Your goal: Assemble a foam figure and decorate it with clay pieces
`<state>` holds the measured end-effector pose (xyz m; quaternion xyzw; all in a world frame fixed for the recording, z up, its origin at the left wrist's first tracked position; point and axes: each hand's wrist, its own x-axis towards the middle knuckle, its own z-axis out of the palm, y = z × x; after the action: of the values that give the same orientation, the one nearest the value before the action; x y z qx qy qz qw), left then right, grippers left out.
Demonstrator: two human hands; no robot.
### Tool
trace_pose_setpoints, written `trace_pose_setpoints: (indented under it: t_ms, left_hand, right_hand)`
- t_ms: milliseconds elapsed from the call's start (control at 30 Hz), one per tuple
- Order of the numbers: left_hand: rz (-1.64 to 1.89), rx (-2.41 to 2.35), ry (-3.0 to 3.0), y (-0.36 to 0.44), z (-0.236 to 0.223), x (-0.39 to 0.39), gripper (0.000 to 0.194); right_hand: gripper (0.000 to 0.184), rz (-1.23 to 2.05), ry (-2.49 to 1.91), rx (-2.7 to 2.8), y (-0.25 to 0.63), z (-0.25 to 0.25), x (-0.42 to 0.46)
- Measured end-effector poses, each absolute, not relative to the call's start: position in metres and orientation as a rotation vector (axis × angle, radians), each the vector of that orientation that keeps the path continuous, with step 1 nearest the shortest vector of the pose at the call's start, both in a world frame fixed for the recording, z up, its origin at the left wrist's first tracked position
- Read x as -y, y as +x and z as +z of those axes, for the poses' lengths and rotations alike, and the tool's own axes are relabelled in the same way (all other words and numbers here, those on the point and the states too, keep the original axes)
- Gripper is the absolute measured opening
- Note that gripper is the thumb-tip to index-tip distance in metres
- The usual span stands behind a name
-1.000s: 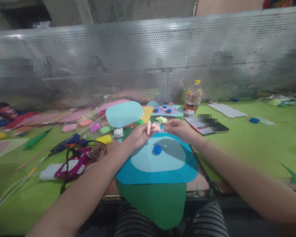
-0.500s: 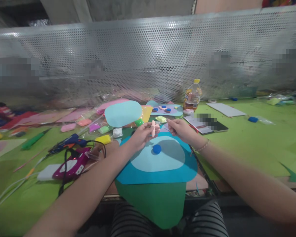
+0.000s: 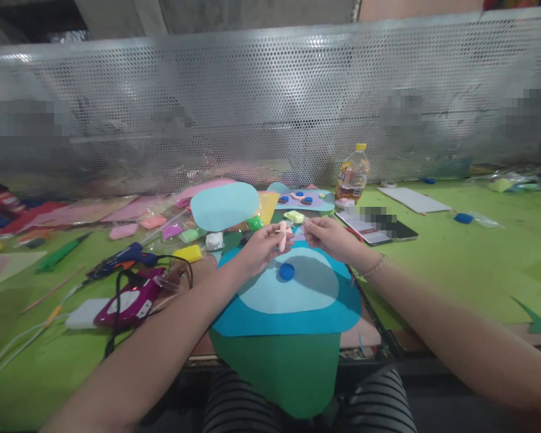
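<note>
My left hand (image 3: 267,245) is closed on a small pale pink clay piece (image 3: 282,236), long and thin, held up between thumb and fingers. Just right of it, my right hand (image 3: 322,231) makes a pinch; what sits in its fingertips is too small and blurred to name. A narrow gap separates the two hands. Below them lies a light blue paper shape (image 3: 256,288) on a larger darker blue one (image 3: 252,322). A round blue clay disc (image 3: 287,272) rests on the light blue paper. Green paper (image 3: 288,367) hangs over the table's front edge.
To the left are a blue glue gun (image 3: 117,264), a magenta device (image 3: 133,300) with cables and several clay packets, one yellow (image 3: 188,251). A phone (image 3: 376,225) and a bottle (image 3: 352,174) stand right of centre. A perforated metal panel (image 3: 252,108) closes off the back.
Both hands stay nearly in place over the blue paper. The pink clay piece has tilted slightly and shifted a little to the right with my left fingers.
</note>
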<state>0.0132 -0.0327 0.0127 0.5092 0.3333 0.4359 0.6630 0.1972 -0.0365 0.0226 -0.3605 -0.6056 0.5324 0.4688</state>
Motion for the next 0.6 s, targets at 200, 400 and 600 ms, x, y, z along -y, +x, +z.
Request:
trace_pose_setpoints:
  t_ms: [200, 400, 600]
  left_hand:
    - [1.014, -0.717, 1.143, 0.018, 0.011, 0.037, 0.022]
    - [0.931, -0.718, 1.250, 0.024, 0.011, 0.047, 0.026]
    - [0.909, -0.805, 1.383, 0.028, 0.016, 0.055, 0.032]
  right_hand:
    - [0.037, 1.168, -0.960, 1.540, 0.198, 0.022, 0.035]
    - [0.044, 0.710, -1.102, 1.740, 0.193, 0.031, 0.046]
    - [0.047, 0.421, -1.065, 1.853, 0.189, 0.031, 0.051]
